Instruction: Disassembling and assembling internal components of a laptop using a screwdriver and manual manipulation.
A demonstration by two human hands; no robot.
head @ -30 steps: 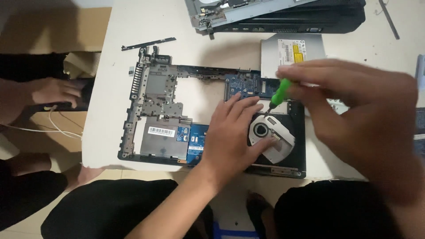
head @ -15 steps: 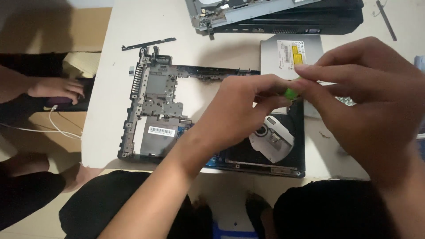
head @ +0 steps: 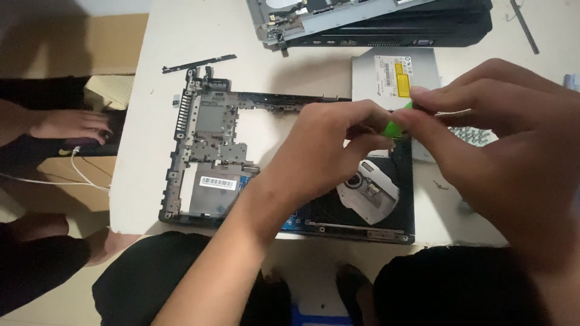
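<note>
A stripped laptop base (head: 211,163) lies on the white table, with a grey fan or drive part (head: 368,190) at its right end. My left hand (head: 326,151) hovers over the base's middle, fingers pinched toward a small green-handled tool (head: 396,125). My right hand (head: 501,145) grips that green tool from the right, above the base's right end. The two hands meet at the tool, and its tip is hidden between the fingers.
A silver optical drive (head: 393,75) lies behind the hands. Stacked laptop parts (head: 374,21) sit at the table's far edge. A thin black strip (head: 199,62) lies at the upper left. Small screws (head: 444,184) lie at the right. Another person's hand (head: 66,124) rests at the left.
My left hand lifted off the fan area and rose to pinch at the green tool. My right hand with the tool shifted slightly up. The other person's hand moved a little.
</note>
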